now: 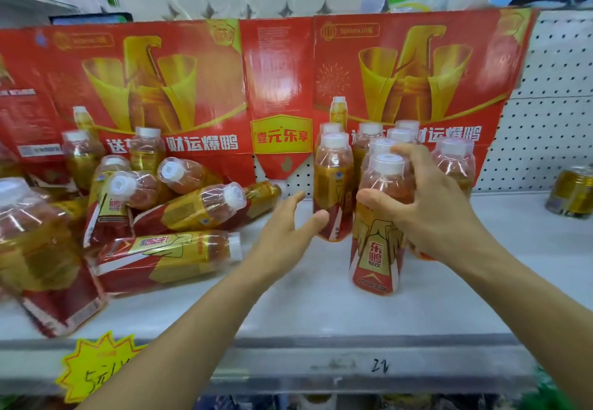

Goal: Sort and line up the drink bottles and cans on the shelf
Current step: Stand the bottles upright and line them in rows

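Crowding the left hand (285, 233), toppled bottles (179, 214) litter the shelf (321, 307).

1. The bottles (378, 226) are clear, glossy plastic wrapped in shiny red-and-gold film, with matt white caps (387, 163).
2. The shelf (321, 307) is smooth and pale, probably painted metal.
3. The backing cartons (179, 88) are printed cardboard with a slight sheen.
4. The cans (572, 191) are shiny gold metal.
5. The back panel (552, 140) is matt white pegboard.
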`<state>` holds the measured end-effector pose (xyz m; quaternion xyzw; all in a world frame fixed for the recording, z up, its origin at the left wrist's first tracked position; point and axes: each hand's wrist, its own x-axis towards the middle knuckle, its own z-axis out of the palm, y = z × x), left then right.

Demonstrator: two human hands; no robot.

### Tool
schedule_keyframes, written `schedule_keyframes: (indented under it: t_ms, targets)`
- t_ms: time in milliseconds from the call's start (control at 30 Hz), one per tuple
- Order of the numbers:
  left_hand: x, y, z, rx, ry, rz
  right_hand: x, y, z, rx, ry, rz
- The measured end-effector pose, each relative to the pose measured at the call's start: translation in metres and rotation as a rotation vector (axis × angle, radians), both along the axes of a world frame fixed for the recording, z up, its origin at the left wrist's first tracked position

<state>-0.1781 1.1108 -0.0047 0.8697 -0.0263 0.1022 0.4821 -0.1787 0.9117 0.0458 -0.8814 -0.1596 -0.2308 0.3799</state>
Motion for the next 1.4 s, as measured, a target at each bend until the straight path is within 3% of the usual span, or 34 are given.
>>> schedule_keyframes:
  t_ms: [67,133,200,267,333,400,533,667,767,967,1233,1400]
  targets:
    - [-0.018,0.031,0.003,0.216,-0.243,0.057,-0.001,0.002,0.001,-0.044,-0.067,-0.057]
    - [-0.031,0.061,0.011,0.355,-0.423,0.176,-0.007,0.012,0.007,-0.063,-0.304,-0.091]
    - [-0.031,0.089,0.018,0.455,-0.492,0.288,-0.017,0.037,0.016,-0.05,-0.489,-0.025]
    - [-0.02,0.111,0.019,0.545,-0.428,0.326,-0.016,0.07,0.019,-0.078,-0.544,0.106]
    - [-0.005,0.124,0.017,0.637,-0.334,0.307,-0.003,0.106,0.017,-0.07,-0.448,0.227]
    - [0.004,0.131,0.012,0.723,-0.293,0.323,0.018,0.138,0.012,0.03,-0.169,0.303]
    - [0.008,0.138,0.007,0.86,-0.387,0.421,0.076,0.178,-0.003,0.113,0.332,0.187]
    - [0.011,0.142,0.001,0.632,-0.427,0.378,0.11,0.199,-0.014,0.102,0.715,0.012]
    - [0.011,0.147,-0.001,0.505,-0.465,0.354,0.133,0.21,-0.022,0.139,0.837,-0.075]
    - [0.011,0.15,-0.002,0.437,-0.487,0.328,0.171,0.225,-0.036,0.103,0.815,-0.188]
    - [0.008,0.149,0.0,0.401,-0.47,0.323,0.171,0.225,-0.038,0.484,0.885,-0.068]
    - [0.004,0.15,0.002,0.366,-0.479,0.336,0.16,0.218,-0.018,0.633,0.757,-0.011]
